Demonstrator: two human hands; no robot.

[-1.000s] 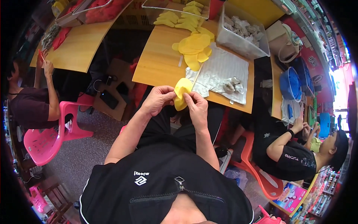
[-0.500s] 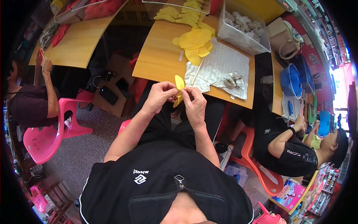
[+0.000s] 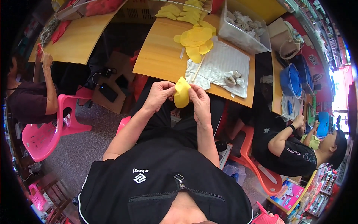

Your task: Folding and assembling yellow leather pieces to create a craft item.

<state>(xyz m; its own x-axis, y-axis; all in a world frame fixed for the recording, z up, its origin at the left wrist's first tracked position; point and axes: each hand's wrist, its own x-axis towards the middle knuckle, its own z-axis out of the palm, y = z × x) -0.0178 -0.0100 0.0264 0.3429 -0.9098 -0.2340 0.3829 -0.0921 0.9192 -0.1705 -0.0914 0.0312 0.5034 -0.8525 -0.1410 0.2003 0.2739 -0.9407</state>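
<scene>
A yellow petal-shaped piece point(image 3: 182, 93), soft and thin-looking, is stretched between my hands just off the table's near edge. My left hand point(image 3: 161, 95) pinches its left side between thumb and fingers. On the opposite side my right hand point(image 3: 198, 100) grips the upper right edge the same way. Beyond them on the wooden table point(image 3: 158, 56) lies a loose pile of similar yellow pieces point(image 3: 197, 37). A thin stick point(image 3: 198, 68) rests on a white cloth point(image 3: 227, 61), with a small crumpled greyish bundle point(image 3: 234, 79) at the cloth's right side.
A clear plastic bin point(image 3: 244, 28) of crumpled greyish pieces stands at the table's back right. More yellow pieces point(image 3: 179, 15) are laid out at the back. One person point(image 3: 31, 99) works at the left table; another point(image 3: 291, 149) sits at right, near a blue basket point(image 3: 291, 80).
The yellow piece, narrow and folded before, is now spread out broad toward me. My right hand has shifted slightly right, away from the left.
</scene>
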